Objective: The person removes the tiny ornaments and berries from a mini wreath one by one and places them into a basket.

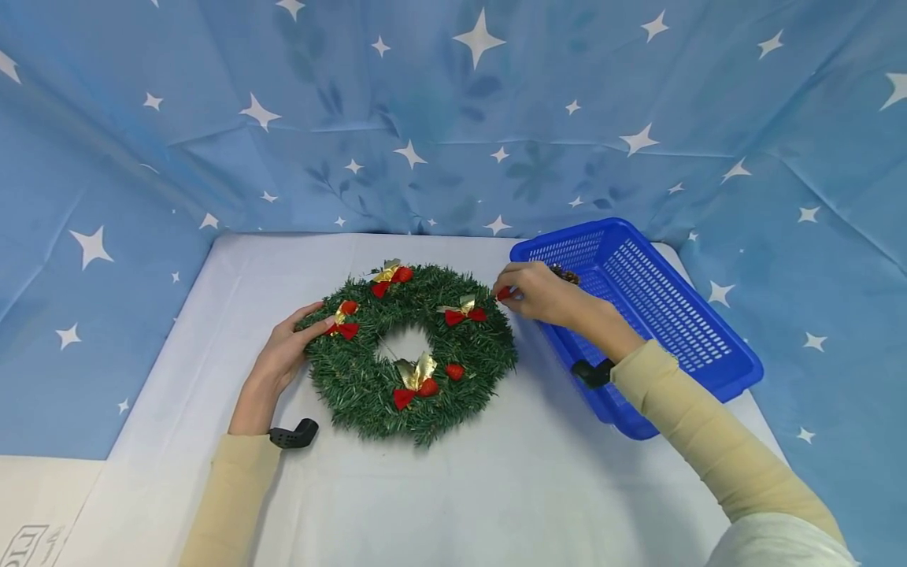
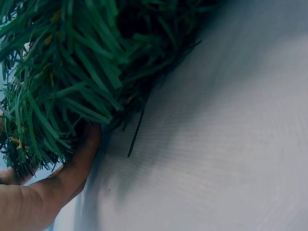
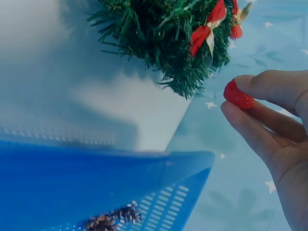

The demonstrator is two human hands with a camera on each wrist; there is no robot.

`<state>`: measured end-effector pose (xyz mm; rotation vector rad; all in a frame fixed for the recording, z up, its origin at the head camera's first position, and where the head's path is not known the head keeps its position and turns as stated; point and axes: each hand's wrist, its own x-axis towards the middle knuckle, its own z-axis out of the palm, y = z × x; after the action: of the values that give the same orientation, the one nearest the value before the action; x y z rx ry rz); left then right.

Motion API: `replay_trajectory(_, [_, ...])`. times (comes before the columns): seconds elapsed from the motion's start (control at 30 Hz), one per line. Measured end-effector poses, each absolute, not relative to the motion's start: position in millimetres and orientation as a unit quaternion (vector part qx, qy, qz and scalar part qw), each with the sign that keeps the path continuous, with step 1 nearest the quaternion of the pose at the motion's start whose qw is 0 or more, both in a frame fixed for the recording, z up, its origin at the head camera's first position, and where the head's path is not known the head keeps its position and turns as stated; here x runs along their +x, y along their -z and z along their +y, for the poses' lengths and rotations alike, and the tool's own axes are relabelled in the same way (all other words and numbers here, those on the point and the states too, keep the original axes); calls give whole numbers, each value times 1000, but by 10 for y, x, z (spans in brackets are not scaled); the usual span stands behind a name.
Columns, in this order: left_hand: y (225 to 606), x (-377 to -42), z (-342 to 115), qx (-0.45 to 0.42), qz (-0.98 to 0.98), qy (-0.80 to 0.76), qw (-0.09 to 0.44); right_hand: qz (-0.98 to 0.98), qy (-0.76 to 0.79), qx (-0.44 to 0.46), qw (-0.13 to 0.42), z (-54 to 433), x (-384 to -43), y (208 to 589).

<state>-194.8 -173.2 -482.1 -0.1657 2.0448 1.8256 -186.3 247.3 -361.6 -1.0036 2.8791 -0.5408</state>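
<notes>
A green tinsel wreath (image 1: 468,394) lies on the white table, decorated with red bows (image 1: 465,316), gold leaves (image 1: 418,368) and small red berries (image 1: 455,371). At its left edge my left hand (image 1: 279,354) grips it, thumb on top near a bow; the left wrist view shows fingers (image 2: 77,168) reaching under the greenery (image 2: 72,72). My right hand (image 1: 538,293) pinches a small red strawberry ornament (image 3: 238,95) between thumb and fingertips. That hand is beside the wreath's upper right edge, over the near rim of the basket.
To the right stands a blue plastic basket (image 1: 744,370) with perforated sides, set at an angle. Pine cones (image 3: 103,223) lie inside it near the left end. Behind the table hangs a blue curtain (image 1: 425,94) with white stars.
</notes>
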Motion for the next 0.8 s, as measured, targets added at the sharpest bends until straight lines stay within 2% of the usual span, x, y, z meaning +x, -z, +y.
replay_trajectory(0.8, [4837,-1942,-1741,-51,727,-656,199,944,159,-289,-30,2861,-1815,3501])
